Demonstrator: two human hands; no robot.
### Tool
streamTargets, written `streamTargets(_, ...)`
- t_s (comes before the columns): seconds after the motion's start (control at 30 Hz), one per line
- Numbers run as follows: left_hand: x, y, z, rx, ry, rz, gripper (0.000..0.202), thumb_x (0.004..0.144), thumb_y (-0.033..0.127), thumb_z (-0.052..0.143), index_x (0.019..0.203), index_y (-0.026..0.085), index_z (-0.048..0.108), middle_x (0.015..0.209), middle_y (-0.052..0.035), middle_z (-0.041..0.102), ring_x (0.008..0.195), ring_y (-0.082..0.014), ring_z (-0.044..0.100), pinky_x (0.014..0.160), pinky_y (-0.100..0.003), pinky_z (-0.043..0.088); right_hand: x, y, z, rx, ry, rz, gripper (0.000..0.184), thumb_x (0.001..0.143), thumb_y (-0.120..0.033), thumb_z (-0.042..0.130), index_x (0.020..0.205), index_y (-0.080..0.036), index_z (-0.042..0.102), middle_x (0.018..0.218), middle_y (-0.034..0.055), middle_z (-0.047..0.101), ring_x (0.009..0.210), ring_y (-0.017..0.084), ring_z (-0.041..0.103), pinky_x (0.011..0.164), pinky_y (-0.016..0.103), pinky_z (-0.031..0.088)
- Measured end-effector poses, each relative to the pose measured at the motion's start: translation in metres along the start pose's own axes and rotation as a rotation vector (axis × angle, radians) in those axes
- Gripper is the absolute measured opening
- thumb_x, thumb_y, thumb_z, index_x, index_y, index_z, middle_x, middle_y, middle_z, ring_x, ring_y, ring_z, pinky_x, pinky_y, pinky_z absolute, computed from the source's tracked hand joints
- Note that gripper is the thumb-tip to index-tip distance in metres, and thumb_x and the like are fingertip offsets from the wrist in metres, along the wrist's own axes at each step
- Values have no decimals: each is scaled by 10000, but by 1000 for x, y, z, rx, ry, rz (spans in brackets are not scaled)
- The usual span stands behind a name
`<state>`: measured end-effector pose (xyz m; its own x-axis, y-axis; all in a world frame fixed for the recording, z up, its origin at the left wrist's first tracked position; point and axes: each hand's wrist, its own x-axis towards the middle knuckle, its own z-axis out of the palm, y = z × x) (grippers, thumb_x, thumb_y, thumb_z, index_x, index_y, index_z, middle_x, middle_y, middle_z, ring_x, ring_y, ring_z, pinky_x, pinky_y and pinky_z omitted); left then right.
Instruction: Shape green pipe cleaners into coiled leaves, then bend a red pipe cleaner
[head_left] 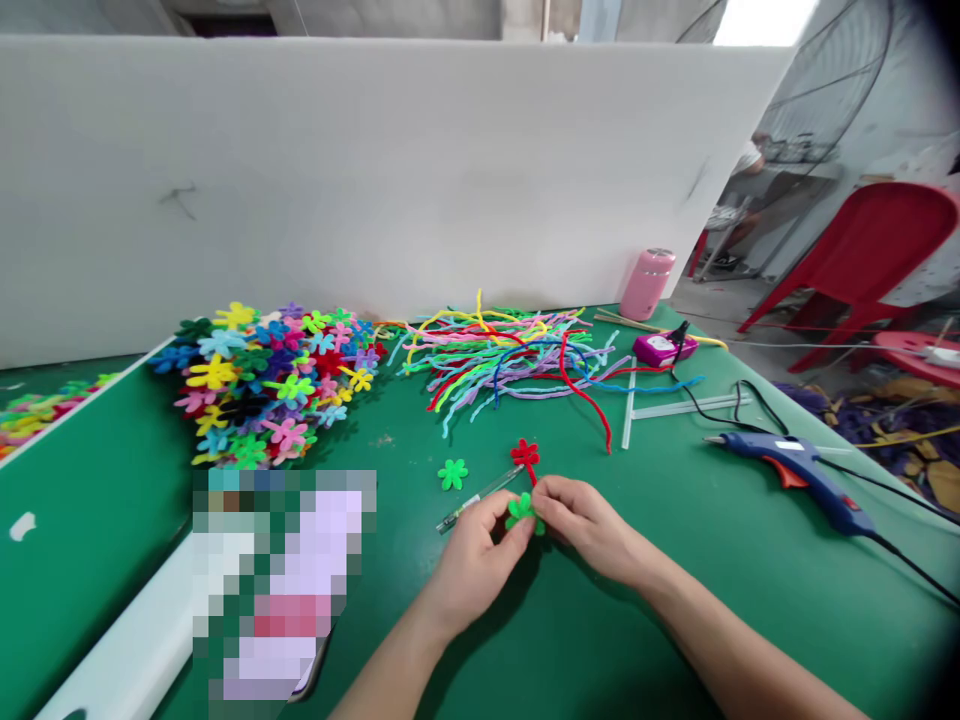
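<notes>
Between my two hands is a green pipe-cleaner flower (520,510). My left hand (480,555) pinches it from the left, thumb and forefinger on its petals. From the right, my right hand (581,520) closes its thumb and fingertips on the same flower's edge. Just beyond my fingers, a red pipe-cleaner flower (525,453) with a short red stem lies on the green table. A second green flower (452,474) rests flat to the left. A clear pen (480,498) lies slantwise behind my left hand.
Finished-looking flowers (277,385) pile up at the left. Loose pipe cleaners (510,360) lie at the back centre. A blue glue gun (802,465) with its cord, glue sticks (682,408), a purple device (664,348) and a pink bottle (646,284) stand or lie rightward. A white board (450,180) borders the back.
</notes>
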<state>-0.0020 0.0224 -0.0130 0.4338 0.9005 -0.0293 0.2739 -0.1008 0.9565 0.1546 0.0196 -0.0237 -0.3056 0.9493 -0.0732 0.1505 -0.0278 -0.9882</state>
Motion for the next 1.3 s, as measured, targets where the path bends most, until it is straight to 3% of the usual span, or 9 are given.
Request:
streamTargets(0.1,2,1,-4,-389,-82,-174,170,791,311,532,735,152,554,618,31,454,557,-95,398,530,-217,321,-2,-3,-3,119,23,-38,286,866,-414,407,777,-168,523,589,-41,426,513,93,377,486,214,293)
streamTargets(0.23,1,3,-6,-675,-95,-265,182,715,301,637,707,136,561,639,24,456,549,-78,396,506,-209,297,-4,-8,-8,-3,29,-190,172,834,-314,512,913,-174,573,744,8,523,643,117,461,589,236,376)
streamTargets(0.37,1,3,-6,-830,-162,-291,167,708,274,647,689,127,568,622,14,463,509,-70,387,484,-219,276,-5,-8,-10,-160,48,-341,110,796,-229,570,891,-196,616,787,33,573,676,134,503,618,263,414)
streamTargets(0.53,2,2,-7,-868,-199,-309,177,731,291,622,678,136,556,555,28,438,482,-74,377,492,-228,272,-5,-7,-10,-215,80,-410,95,790,-240,581,861,-209,635,777,44,592,690,150,539,612,277,438)
streamTargets(0.67,1,3,-7,-682,-115,-236,175,758,295,593,698,140,537,621,22,446,552,-87,382,517,-227,285,-5,-7,-11,-196,68,-371,125,773,-252,596,884,-205,629,785,38,583,665,141,515,607,267,431)
streamTargets(0.8,0,5,-7,-340,2,-122,221,784,304,554,632,151,502,557,50,394,546,-91,349,522,-225,269,-4,-8,-11,-181,59,-274,110,783,-243,575,861,-179,619,768,24,568,649,128,485,605,250,403)
streamTargets(0.87,0,4,-6,-283,23,-109,234,781,305,551,612,155,489,543,56,389,536,-90,347,517,-223,268,-4,-8,-11,-157,46,-227,112,805,-256,545,822,-168,612,720,12,553,639,125,471,590,242,383)
streamTargets(1.13,0,2,3,-625,24,-243,210,735,305,609,659,148,493,557,53,428,494,-68,358,482,-210,280,-1,2,2,256,40,-64,203,791,-338,568,722,-146,576,616,-25,491,570,92,423,555,223,328)
streamTargets(1.3,1,2,3,-803,17,-313,179,708,257,648,674,133,523,522,49,439,479,-62,375,470,-204,280,3,3,-4,312,147,14,280,796,-406,547,853,-147,639,613,-14,534,536,88,423,503,211,304)
